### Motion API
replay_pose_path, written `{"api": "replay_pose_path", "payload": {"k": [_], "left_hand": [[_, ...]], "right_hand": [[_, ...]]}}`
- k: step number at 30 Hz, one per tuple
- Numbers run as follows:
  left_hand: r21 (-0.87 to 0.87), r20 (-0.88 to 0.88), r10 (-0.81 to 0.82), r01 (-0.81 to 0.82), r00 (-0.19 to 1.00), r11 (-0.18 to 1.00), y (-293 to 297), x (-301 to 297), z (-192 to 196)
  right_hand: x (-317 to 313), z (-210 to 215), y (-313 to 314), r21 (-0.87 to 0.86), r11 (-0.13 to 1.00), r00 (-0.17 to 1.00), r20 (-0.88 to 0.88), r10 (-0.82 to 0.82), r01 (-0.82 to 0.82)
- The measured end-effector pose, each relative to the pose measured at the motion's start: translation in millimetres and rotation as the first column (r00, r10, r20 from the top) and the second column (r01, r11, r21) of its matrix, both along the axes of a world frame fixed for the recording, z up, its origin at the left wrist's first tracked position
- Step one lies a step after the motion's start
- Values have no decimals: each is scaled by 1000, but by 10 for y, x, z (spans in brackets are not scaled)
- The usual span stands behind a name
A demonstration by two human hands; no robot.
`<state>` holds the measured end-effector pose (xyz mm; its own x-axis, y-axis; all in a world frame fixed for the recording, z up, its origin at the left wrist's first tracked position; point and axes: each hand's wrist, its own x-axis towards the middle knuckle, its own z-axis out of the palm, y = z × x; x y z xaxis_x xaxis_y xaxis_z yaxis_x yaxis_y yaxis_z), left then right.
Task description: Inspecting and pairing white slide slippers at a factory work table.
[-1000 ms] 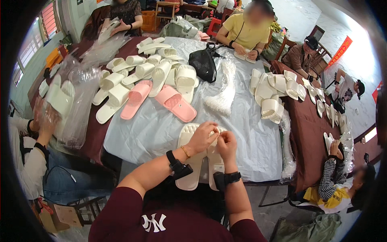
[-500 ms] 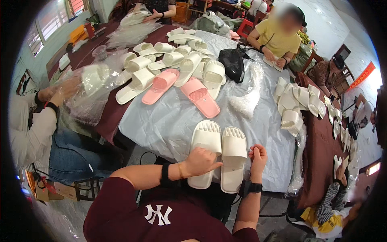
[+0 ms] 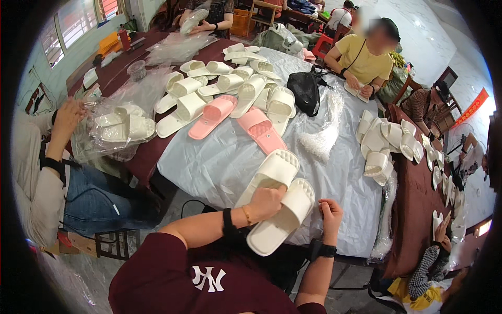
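Note:
Two white slippers with quilted footbeds lie side by side at the table's near edge, the left slipper point(image 3: 278, 168) and the right slipper point(image 3: 285, 222). Both slant with their toes away to the right. My left hand point(image 3: 267, 203) closes where their straps meet and grips the pair. Just right of them, my right hand point(image 3: 330, 213) has its fingers drawn together over the plastic sheet point(image 3: 345, 196); whatever is in them is too small to name. Farther up, two pink slippers point(image 3: 213, 115) lie at the front of a heap of white slippers point(image 3: 225, 83).
A black pouch point(image 3: 303, 93) and a bundle of clear ties point(image 3: 320, 133) lie beyond the slippers. More white slippers point(image 3: 377, 162) line the right side. At left, a person's hand point(image 3: 68, 120) is by a bagged pair point(image 3: 125, 125). Someone in yellow point(image 3: 361, 60) sits across.
The white pair has turned from upright to slanting, toes swung right, with my left hand holding it. The neighbour's hand at left has lifted away from the bagged slippers.

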<state>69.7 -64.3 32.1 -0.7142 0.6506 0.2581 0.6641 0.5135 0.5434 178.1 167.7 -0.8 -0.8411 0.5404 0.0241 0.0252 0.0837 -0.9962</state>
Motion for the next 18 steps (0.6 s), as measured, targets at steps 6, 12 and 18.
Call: {"api": "replay_pose_path", "payload": {"k": [6, 12, 18], "left_hand": [[-34, -3, -46, 46, 999, 998, -588, -325, 470], [64, -418, 292, -293, 860, 954, -759, -1608, 985], [44, -634, 96, -89, 767, 995, -921, -1746, 843]], "right_hand": [[0, -80, -74, 4, 1000, 1000, -6, -21, 21], [9, 24, -36, 76, 997, 995, 102, -24, 16], [-75, -147, 202, -90, 996, 996, 82, 26, -19]]}}
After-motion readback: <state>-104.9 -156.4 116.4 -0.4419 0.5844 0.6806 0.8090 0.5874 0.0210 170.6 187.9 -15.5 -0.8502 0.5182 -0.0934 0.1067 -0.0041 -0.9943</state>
